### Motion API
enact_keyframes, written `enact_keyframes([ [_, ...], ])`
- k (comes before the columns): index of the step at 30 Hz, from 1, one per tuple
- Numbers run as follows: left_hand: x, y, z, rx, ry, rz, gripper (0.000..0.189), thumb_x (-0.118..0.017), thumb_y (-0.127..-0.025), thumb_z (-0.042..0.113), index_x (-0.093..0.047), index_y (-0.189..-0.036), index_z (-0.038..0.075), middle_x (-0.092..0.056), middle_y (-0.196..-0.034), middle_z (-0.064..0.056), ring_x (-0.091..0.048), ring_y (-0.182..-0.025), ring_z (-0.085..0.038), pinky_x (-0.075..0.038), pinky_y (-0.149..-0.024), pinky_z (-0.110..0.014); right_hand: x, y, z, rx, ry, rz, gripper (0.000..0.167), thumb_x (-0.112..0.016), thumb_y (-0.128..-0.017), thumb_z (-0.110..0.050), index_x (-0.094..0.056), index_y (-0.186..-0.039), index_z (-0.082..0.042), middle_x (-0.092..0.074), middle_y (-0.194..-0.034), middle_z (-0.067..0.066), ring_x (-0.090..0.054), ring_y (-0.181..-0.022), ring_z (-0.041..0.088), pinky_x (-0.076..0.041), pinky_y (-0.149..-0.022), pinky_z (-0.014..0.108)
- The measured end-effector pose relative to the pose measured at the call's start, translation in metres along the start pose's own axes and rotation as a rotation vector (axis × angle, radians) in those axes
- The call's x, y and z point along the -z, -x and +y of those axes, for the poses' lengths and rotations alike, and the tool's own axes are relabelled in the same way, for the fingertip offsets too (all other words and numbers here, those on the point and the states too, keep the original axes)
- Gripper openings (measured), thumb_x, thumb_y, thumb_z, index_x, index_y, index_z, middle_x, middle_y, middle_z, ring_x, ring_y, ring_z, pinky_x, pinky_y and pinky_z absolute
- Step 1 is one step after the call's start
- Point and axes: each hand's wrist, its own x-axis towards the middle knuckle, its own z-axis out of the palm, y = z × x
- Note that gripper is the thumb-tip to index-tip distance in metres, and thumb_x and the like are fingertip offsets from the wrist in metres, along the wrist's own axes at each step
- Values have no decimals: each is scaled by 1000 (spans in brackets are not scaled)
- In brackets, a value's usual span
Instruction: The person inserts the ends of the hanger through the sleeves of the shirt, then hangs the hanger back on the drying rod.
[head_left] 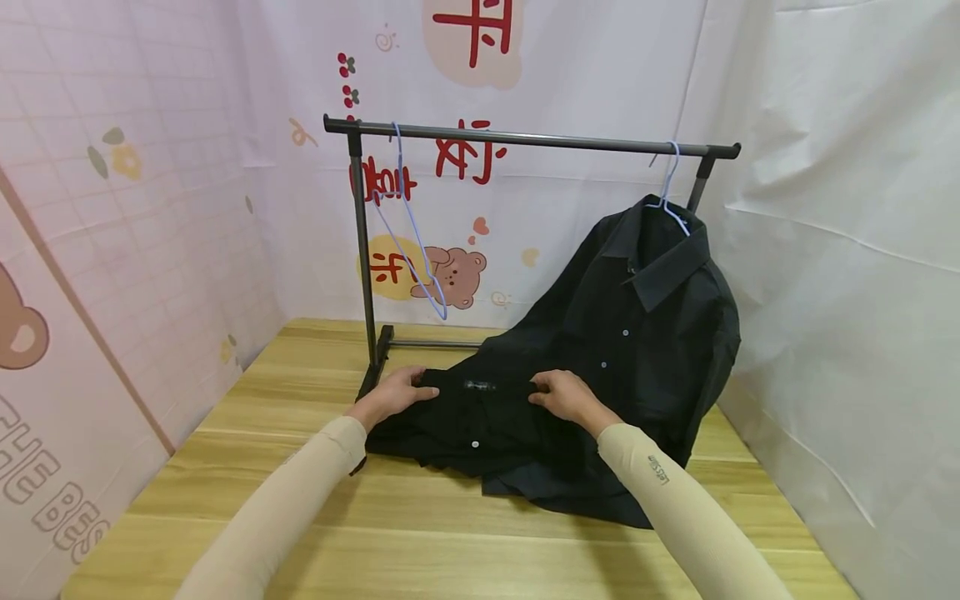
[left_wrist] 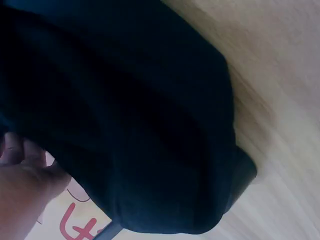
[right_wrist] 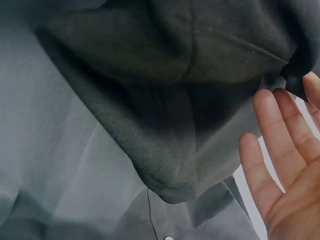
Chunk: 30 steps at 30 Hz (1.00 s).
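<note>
Both hands hold up a black shirt (head_left: 498, 421) by its upper edge, with a small label in the middle and a white button below it. My left hand (head_left: 397, 392) pinches the left end of that edge, thumb on the near side. At the right end, my right hand (head_left: 566, 396) pinches the cloth between thumb and fingers. In the left wrist view the dark cloth (left_wrist: 150, 125) hangs in folds beside the left hand (left_wrist: 27, 182). The right wrist view shows a seamed fold (right_wrist: 165, 115) drooping from the right hand (right_wrist: 290, 160), other fingers spread.
A dark button-up shirt (head_left: 660, 333) hangs by a lilac hanger (head_left: 670, 187) at the right of the black rack (head_left: 525, 140), its lower part behind the held shirt. A bare lilac hanger (head_left: 420, 258) hangs at left. The wooden table (head_left: 420, 533) lies beneath; printed cloth walls surround it.
</note>
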Motion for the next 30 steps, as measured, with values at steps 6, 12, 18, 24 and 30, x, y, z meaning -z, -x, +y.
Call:
enact_keyframes([
  [6, -4, 3, 1, -109, -106, 130, 48, -62, -100, 25, -53, -142, 4, -46, -147, -20, -43, -134, -39, -37, -106, -54, -1, 0, 1, -32, 9, -16, 25, -70, -94, -22, -70, -116, -9, -67, -99, 4, -57, -83, 18, -50, -80, 41],
  [12, -7, 4, 3, -173, -173, 239, 34, -66, -97, 21, -66, -128, 5, -62, -129, -14, -59, -116, -32, -48, -95, -49, -2, 0, 1, -25, 1, 4, 30, -68, -96, -25, -68, -120, -8, -69, -105, 6, -62, -93, 21, -50, -87, 44],
  [18, -8, 6, -4, -193, -158, 242, 21, -67, -97, 17, -72, -115, 9, -70, -110, -5, -64, -100, -23, -51, -87, -43, 0, -2, -3, -33, -32, 39, 33, -61, -100, -30, -67, -124, -8, -69, -112, 7, -63, -100, 23, -50, -90, 46],
  [24, -7, 10, -8, -224, -163, 225, 15, -65, -97, 10, -72, -110, 9, -69, -99, -3, -61, -86, -19, -50, -81, -41, 4, -10, -15, -83, -87, 128, 41, -56, -102, -38, -63, -130, -8, -66, -122, 10, -62, -109, 26, -48, -96, 47],
  [30, -5, 12, -9, -208, -155, 212, 14, -64, -97, 10, -72, -109, 10, -69, -97, -1, -60, -83, -17, -49, -78, -39, 20, -20, -47, -52, -180, 246, 47, -55, -102, -38, -57, -138, -6, -63, -127, 12, -60, -115, 27, -47, -98, 47],
])
